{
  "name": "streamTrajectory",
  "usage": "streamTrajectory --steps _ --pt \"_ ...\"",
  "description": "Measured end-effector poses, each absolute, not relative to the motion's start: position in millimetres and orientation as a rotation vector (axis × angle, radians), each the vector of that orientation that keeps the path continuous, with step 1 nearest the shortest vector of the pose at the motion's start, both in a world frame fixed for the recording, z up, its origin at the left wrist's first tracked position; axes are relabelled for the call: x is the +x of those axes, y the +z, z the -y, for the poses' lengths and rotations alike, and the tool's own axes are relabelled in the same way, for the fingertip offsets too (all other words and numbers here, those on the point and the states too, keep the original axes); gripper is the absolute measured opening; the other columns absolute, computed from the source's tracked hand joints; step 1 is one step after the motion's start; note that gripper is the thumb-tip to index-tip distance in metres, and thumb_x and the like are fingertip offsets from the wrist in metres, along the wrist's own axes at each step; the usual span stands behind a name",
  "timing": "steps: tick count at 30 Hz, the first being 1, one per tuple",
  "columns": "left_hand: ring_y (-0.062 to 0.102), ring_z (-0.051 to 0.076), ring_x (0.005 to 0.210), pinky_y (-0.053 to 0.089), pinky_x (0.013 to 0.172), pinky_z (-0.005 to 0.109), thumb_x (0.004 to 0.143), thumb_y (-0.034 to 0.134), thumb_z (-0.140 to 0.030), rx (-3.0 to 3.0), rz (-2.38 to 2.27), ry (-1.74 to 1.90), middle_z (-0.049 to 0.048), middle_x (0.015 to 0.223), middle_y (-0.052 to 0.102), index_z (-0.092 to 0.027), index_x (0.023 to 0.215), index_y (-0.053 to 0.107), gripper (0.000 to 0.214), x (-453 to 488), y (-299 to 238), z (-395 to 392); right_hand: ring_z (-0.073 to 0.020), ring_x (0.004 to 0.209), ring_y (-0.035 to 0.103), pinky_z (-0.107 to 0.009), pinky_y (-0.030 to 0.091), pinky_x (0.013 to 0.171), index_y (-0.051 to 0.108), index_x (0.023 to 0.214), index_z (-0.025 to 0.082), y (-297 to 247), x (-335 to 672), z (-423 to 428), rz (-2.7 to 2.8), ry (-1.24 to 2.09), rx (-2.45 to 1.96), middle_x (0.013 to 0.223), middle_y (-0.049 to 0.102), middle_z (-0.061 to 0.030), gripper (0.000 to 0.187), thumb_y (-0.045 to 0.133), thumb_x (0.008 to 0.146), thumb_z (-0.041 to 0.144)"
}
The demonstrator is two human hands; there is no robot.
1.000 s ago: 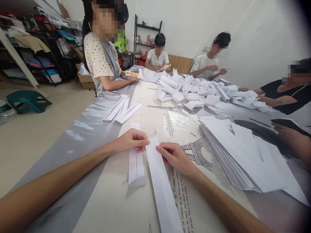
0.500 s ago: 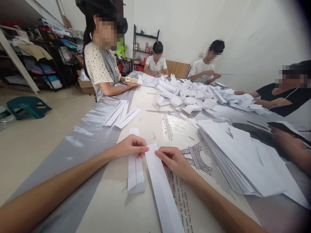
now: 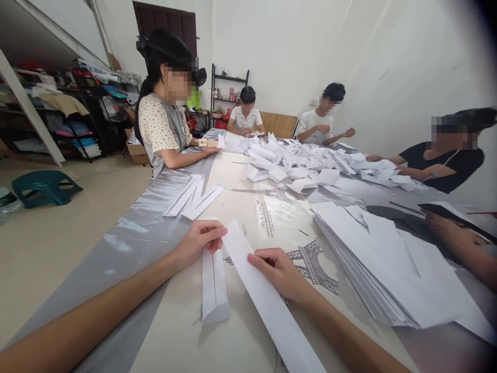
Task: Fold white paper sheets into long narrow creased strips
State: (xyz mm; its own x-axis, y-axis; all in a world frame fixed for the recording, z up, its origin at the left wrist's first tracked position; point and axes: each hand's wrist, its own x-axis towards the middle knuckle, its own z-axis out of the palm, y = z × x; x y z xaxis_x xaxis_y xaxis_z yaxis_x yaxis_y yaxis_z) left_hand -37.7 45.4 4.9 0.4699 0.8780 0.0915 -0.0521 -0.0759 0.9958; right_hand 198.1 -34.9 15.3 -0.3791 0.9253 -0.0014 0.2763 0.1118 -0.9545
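A long white paper strip [image 3: 267,305] slants across the table in front of me, its lower end running out of the picture. My left hand [image 3: 204,239] pinches its upper left corner between thumb and fingers. Lower down, my right hand [image 3: 277,269] grips the strip's right edge, the thumb on top and the fingers partly hidden beneath. Under and beside my left hand lies a folded white paper piece [image 3: 215,295] with a lengthwise seam. Farther off to the left, several folded strips [image 3: 194,199] rest on the table.
A thick stack of white paper [image 3: 388,264] lies at the right, near a co-worker's hand [image 3: 458,233]. Across the table [image 3: 178,305] spreads a heap of folded papers [image 3: 303,160]. Several co-workers sit or stand around it. A green stool [image 3: 46,187] stands on the floor at left.
My left hand has drawn the strip's top corner slightly left, tilting the strip more. My right hand now holds it farther from the top end. The view has tipped up slightly.
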Motion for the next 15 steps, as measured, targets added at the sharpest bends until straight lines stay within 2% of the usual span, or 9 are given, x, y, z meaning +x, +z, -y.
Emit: streamTrajectory --steps 4,7,12,15 --pt "0.029 0.006 0.043 0.018 0.046 0.023 0.088 0.07 -0.048 1.532 -0.781 0.854 -0.007 0.049 0.041 -0.016 0.067 0.058 0.04 -37.6 7.8 -41.3 -0.009 0.053 0.023 -0.028 0.017 0.05 0.03 0.062 0.021 17.1 198.1 36.2 1.746 1.413 -1.148 0.06 0.025 0.0057 0.053 0.054 0.096 0.054" --pt "0.026 0.007 0.046 0.018 0.048 0.023 0.089 0.069 -0.048 1.584 -0.806 0.862 -0.0077 0.049 0.033 -0.016 0.064 0.055 0.043 -36.6 10.7 -39.0 -0.0089 0.053 0.023 -0.028 0.017 0.05 0.03 0.061 0.021 20.0 198.1 36.7 1.762 1.437 -1.126 0.06 0.026 0.0057 0.054 0.055 0.094 0.056" --pt "0.025 0.008 0.048 0.019 0.049 0.024 0.089 0.07 -0.045 1.501 -0.873 1.093 -0.0076 0.05 0.03 -0.016 0.068 0.062 0.037 -37.6 7.7 -42.6 -0.0095 0.055 0.033 -0.026 0.023 0.05 0.045 0.063 0.019 24.7 204.8 35.7 1.789 1.404 -1.166 0.063 0.038 0.0042 0.049 0.059 0.092 0.056" --pt "0.028 0.007 0.05 0.02 0.049 0.023 0.087 0.072 -0.043 1.44 -0.873 1.187 -0.0064 0.055 0.035 -0.016 0.071 0.066 0.033 -39.5 4.5 -46.9 -0.01 0.056 0.039 -0.025 0.027 0.05 0.053 0.066 0.018 24.7 210.3 35.3 1.765 1.412 -1.207 0.064 0.044 0.0032 0.044 0.061 0.092 0.053"
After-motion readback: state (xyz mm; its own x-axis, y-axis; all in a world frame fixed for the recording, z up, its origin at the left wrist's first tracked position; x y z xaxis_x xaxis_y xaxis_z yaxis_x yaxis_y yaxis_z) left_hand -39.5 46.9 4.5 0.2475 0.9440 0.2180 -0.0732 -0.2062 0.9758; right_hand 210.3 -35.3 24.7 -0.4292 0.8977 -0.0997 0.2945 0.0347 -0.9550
